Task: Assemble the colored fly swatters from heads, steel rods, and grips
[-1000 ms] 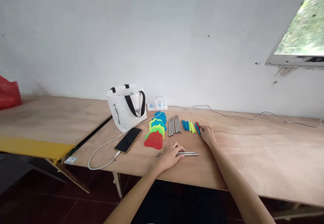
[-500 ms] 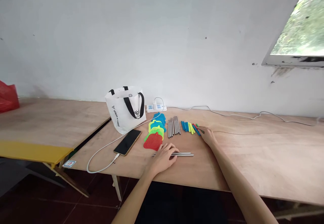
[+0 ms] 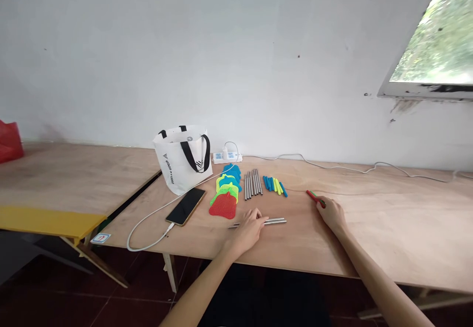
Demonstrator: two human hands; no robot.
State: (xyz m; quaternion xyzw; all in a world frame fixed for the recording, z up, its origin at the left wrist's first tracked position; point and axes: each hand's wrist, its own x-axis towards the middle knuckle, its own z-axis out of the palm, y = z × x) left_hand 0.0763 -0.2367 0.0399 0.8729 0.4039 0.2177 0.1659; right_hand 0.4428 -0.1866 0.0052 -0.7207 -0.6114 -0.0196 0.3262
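My left hand point(image 3: 248, 227) rests with curled fingers on two metal rods point(image 3: 274, 221) that lie crosswise near the table's front edge. My right hand point(image 3: 330, 212) is closed on a red handle and a green handle point(image 3: 313, 197), held low over the plywood to the right of the rest. Behind them lies a row of blue and yellow handles point(image 3: 275, 185), a bundle of metal rods point(image 3: 253, 183) and a stack of coloured mesh swatter heads point(image 3: 225, 194), red on top.
A phone point(image 3: 185, 206) on a white cable lies left of the swatter heads, with a white tote bag point(image 3: 183, 157) and a power strip point(image 3: 226, 157) behind. A second table point(image 3: 66, 179) stands at the left. A cable point(image 3: 351, 168) runs along the wall.
My right hand has pulled the red and green handles out of the row and carried them to the right and nearer me. My left hand has stayed on the two rods.
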